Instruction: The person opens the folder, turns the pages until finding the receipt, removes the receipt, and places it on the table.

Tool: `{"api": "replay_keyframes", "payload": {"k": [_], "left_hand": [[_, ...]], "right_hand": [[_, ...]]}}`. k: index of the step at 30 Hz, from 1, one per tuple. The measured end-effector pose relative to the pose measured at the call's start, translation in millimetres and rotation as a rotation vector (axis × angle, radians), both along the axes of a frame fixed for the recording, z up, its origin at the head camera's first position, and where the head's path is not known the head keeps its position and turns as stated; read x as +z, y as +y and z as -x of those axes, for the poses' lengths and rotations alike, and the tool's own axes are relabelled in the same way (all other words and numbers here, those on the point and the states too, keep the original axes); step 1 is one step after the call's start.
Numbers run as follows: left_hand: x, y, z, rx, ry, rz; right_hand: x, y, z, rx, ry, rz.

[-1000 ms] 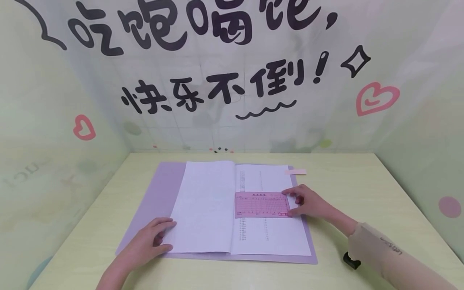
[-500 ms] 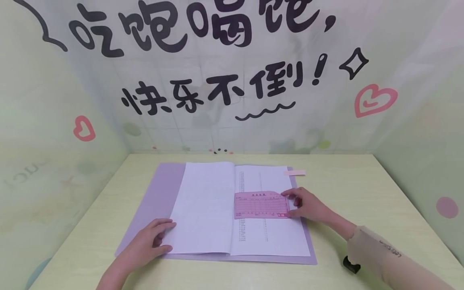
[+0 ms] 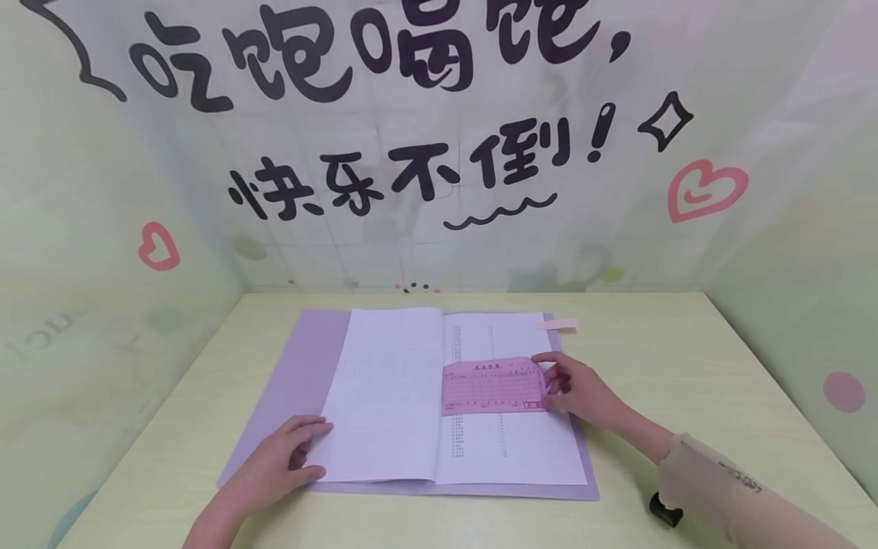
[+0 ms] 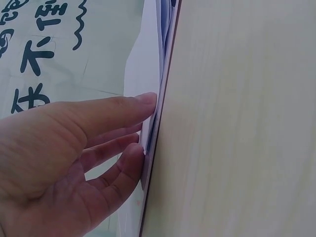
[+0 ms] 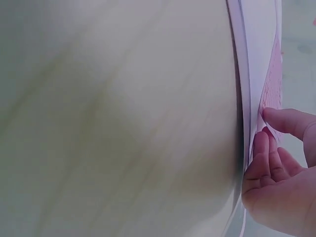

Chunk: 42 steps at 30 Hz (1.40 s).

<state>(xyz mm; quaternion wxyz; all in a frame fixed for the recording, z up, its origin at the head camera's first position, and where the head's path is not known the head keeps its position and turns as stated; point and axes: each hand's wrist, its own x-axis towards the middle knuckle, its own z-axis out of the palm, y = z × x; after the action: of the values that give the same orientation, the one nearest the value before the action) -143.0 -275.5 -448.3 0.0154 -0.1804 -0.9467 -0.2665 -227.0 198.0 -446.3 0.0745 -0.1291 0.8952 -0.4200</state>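
Note:
A purple folder (image 3: 291, 374) lies open on the table, with a blank white page (image 3: 387, 389) on the left and a printed page (image 3: 549, 450) on the right. A pink printed form (image 3: 490, 389) lies across the printed page, its upper right corner bowed up. My right hand (image 3: 583, 390) pinches the form's right edge between thumb and fingers. In the right wrist view, the thumb of my right hand (image 5: 286, 173) bears on the pink form (image 5: 272, 94). My left hand (image 3: 277, 461) rests on the blank page's lower left edge, fingers relaxed; the left wrist view shows the fingertips at the sheets' edge.
A pale pink paper strip (image 3: 559, 325) sticks out past the folder's top right corner. Beneath the right sleeve (image 3: 727, 488) sits a small black object (image 3: 665, 509). The pale wood table (image 3: 686, 351) meets a lettered wall covering (image 3: 384, 252) at the back.
The pink form's right side has lifted and bowed, its upper right corner curling under my right fingers. My left hand has stayed in place on the page.

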Motion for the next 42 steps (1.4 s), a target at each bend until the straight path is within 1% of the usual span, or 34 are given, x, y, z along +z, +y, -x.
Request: {"api": "replay_keyframes", "payload": {"k": [5,11,20,23,27,34,42], "left_hand": [[-0.3,0.4,-0.3,0.007,0.007,0.0],[-1.2,0.4,-0.8,0.008,0.012,-0.01],[-1.1,-0.1,-0.2,0.007,-0.007,-0.012],[-1.3,-0.3,-0.1,0.006,-0.01,-0.004],[-1.5,-0.4,-0.4,0.011,-0.019,0.0],[-1.5,0.2,0.3,0.01,-0.006,-0.003],[-1.2,0.2,-0.7,0.013,-0.015,0.002]], "right_hand": [[0.7,-1.3,-0.9,-0.02,0.02,0.001],[0.0,-2.6,-2.2,-0.007,0.04,0.02],[-2.0,3.2,0.0,-0.047,0.008,0.041],[-1.0,7.0,-0.1,-0.046,-0.004,0.049],[1.2,14.1,-0.6,-0.035,0.0,0.069],[5.4,28.8,-3.4,-0.057,0.013,0.112],[7.0,48.4,-10.5,-0.083,0.02,0.117]]}}
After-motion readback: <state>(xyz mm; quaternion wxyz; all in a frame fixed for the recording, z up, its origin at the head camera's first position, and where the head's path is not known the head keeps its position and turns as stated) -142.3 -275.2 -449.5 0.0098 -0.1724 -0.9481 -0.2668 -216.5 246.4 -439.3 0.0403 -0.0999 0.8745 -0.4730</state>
